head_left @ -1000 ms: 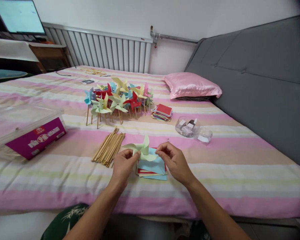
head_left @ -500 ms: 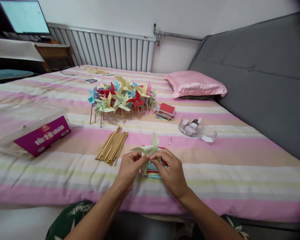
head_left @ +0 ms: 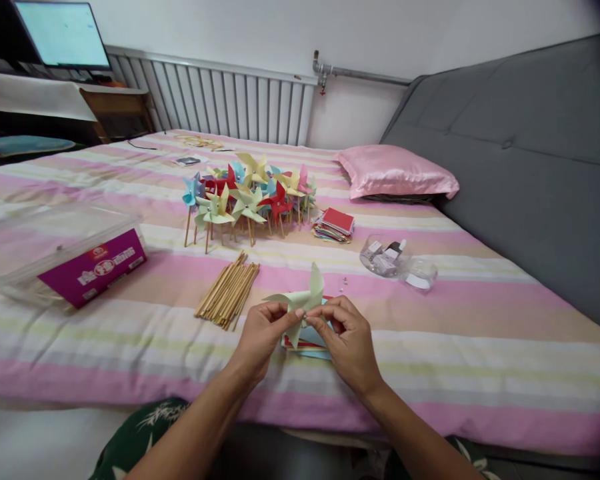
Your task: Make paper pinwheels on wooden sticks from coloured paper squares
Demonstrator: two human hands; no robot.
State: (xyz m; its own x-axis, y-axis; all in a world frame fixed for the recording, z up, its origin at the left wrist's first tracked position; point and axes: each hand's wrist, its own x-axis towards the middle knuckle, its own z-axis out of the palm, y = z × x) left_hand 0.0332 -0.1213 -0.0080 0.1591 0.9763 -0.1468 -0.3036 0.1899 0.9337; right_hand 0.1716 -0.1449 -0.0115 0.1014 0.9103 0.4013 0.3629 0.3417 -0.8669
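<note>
My left hand [head_left: 266, 333] is closed on a pale green paper pinwheel [head_left: 307, 297], its thumb pressed near the centre. At that centre my right hand [head_left: 347, 340] makes a pinch with thumb and forefinger; whatever tiny piece is in it is mostly hidden. Below both hands lies a pile of coloured paper sheets [head_left: 307, 347], partly covered by the pinwheel and fingers. Left of them is a heap of thin wooden sticks [head_left: 229, 291]. A few small shiny bits [head_left: 344, 283] rest on the striped bedspread beyond my right hand.
Finished pinwheels on sticks [head_left: 247, 203] stand in a cluster farther back. Beside them is a stack of coloured paper squares [head_left: 334, 225]. A clear round container [head_left: 383, 257] holds small packets. A clear plastic box with a purple label [head_left: 93, 267] sits left; a pink pillow [head_left: 397, 173] lies back right.
The whole view has shifted slightly, so things appear a little farther right. Both hands stay at the pinwheel's centre, with only slight movement of the fingers.
</note>
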